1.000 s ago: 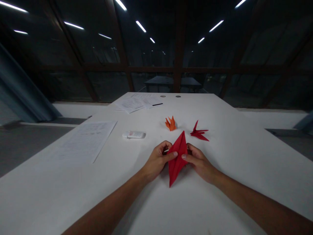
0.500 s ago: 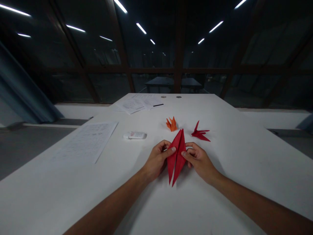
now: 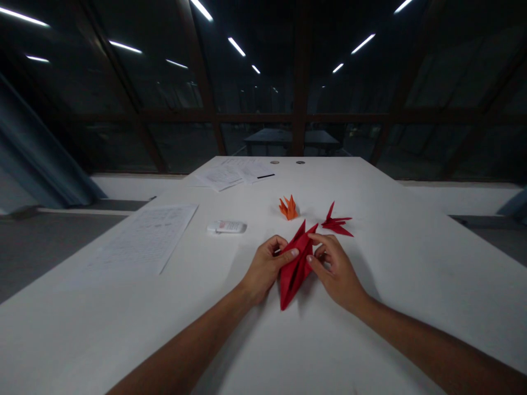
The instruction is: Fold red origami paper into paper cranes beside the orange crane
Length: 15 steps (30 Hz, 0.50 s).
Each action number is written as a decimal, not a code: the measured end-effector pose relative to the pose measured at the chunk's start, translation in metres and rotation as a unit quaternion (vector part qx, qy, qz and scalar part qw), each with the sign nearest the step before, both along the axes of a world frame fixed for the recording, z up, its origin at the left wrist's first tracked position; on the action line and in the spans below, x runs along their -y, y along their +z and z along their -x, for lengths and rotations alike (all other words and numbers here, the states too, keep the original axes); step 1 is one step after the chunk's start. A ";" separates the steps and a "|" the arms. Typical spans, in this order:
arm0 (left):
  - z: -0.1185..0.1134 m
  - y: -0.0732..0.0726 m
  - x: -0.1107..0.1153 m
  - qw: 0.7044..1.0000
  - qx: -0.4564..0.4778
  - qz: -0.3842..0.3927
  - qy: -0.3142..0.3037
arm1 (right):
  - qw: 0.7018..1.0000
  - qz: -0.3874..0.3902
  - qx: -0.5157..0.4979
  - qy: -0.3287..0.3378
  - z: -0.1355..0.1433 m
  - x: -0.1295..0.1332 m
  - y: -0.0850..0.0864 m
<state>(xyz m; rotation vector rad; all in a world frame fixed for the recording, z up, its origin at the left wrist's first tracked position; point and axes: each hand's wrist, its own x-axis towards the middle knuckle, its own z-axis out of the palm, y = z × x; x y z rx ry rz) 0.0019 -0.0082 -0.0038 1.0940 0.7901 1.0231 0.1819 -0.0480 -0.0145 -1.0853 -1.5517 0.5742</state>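
Note:
A folded red paper [image 3: 293, 272], long and pointed, is held between my hands above the white table. My left hand [image 3: 267, 269] pinches its left side, thumb on top and the other fingers partly hidden behind. On the right edge, my right hand [image 3: 335, 269] grips the paper between thumb and index finger, its other fingers curled. Just beyond stands an orange folded paper figure [image 3: 289, 208]. A dark red folded figure with thin points [image 3: 336, 223] lies to its right.
A white bottle-like item with printing [image 3: 227, 227] lies left of the hands. Printed sheets rest on the white table [image 3: 411, 263] at the left [image 3: 144, 236] and far left [image 3: 230, 173]. Two small round objects sit near the far edge, before dark windows.
The red paper's two lower points have come together into one, and its top points have spread apart. My right index finger has moved up onto the paper's upper right part.

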 end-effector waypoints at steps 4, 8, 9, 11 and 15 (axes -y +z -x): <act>0.001 -0.001 -0.001 1.000 0.007 -0.011 -0.014 | 0.999 -0.007 0.049 -0.014 -0.001 0.001 0.004; 0.001 -0.001 -0.001 0.999 0.023 0.006 -0.032 | 0.999 0.007 0.045 -0.012 -0.001 0.000 0.005; 0.001 -0.001 -0.001 0.999 0.033 0.015 -0.037 | 0.999 0.010 0.046 -0.008 -0.001 0.000 0.005; 0.001 -0.001 -0.002 0.997 0.048 0.021 -0.049 | 0.998 0.012 0.054 0.003 0.000 0.000 0.006; 0.001 -0.001 -0.003 0.997 0.039 0.007 -0.067 | 0.997 0.010 0.075 0.022 0.000 0.002 0.007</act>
